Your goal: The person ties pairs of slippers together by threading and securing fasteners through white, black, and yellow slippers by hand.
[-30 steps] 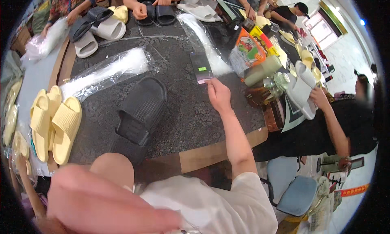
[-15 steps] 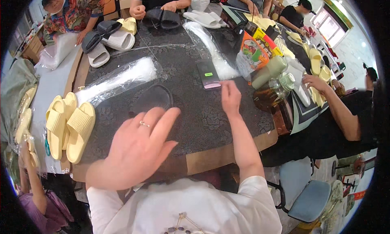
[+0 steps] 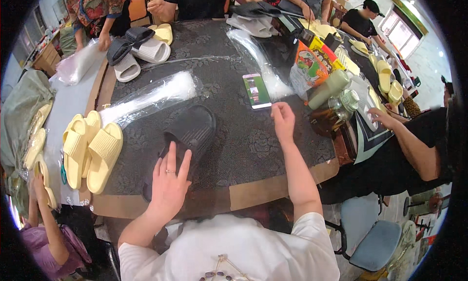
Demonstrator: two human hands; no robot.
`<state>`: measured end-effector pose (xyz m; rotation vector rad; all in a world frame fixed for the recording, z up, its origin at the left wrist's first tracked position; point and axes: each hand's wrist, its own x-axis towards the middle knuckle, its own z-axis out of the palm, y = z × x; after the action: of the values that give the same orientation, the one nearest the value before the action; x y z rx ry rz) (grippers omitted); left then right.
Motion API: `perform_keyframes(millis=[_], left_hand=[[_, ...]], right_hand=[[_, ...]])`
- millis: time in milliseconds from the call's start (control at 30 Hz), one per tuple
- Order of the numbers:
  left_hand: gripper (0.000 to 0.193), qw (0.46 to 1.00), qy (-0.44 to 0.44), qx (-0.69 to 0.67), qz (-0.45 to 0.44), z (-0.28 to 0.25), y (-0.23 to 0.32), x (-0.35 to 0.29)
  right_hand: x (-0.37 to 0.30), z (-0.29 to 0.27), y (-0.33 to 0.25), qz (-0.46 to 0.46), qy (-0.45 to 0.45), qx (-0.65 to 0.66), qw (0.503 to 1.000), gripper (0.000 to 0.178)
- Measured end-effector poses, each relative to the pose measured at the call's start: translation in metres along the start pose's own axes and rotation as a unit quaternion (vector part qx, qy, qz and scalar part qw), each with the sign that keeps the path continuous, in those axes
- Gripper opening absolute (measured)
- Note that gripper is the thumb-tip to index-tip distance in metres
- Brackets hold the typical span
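Observation:
A black slipper (image 3: pixel 199 126) with a ribbed strap lies on the dark patterned table cover, its toe pointing away to the right. My left hand (image 3: pixel 170 181) rests over its rear part, fingers spread and hiding some of the sole. Farther right, a phone (image 3: pixel 256 91) lies face up with its screen lit. Beside its lower right corner is my right hand (image 3: pixel 284 124), fingers curled in; nothing shows in them, and whether they touch the phone is unclear. Several pale yellow slippers (image 3: pixel 105 156) stand to the left, near clear plastic bags (image 3: pixel 153 98).
More plastic bags (image 3: pixel 258 61) lie beyond the phone. A green bottle (image 3: pixel 329 90), a glass jar (image 3: pixel 341 105) and an orange snack bag (image 3: pixel 309 69) stand at right. Black and grey slippers (image 3: pixel 151 50) sit at the far left. Co-workers' hands (image 3: pixel 382 119) work around the table.
My left hand has come down onto the black slipper, with its fingers spread. The phone's dark screen has lit up. The far co-worker's black slippers have shifted right.

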<state>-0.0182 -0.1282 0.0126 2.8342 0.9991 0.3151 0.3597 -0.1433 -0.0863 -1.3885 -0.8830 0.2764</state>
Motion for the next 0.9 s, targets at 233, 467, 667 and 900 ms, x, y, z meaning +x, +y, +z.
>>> perform_keyframes(millis=[233, 467, 667, 900], left_hand=[[0.052, 0.994, -0.004, 0.031, 0.106, 0.011, -0.027, -0.026], [0.036, 0.995, 0.06, -0.032, 0.079, 0.008, -0.042, -0.057], [0.023, 0.987, 0.108, -0.098, 0.065, 0.006, -0.052, -0.067], [0.021, 0.984, 0.139, -0.096, 0.062, 0.013, -0.052, -0.066]], right_hand=[[-0.045, 0.051, -0.067, 0.061, -0.212, -0.125, 0.967, 0.015], [0.008, -0.003, -0.02, 0.035, -0.022, -0.134, 0.99, 0.023], [0.014, -0.012, -0.029, 0.053, -0.024, -0.403, 0.913, 0.063], [0.011, 0.028, -0.031, 0.025, -0.058, -0.558, 0.827, 0.091]])
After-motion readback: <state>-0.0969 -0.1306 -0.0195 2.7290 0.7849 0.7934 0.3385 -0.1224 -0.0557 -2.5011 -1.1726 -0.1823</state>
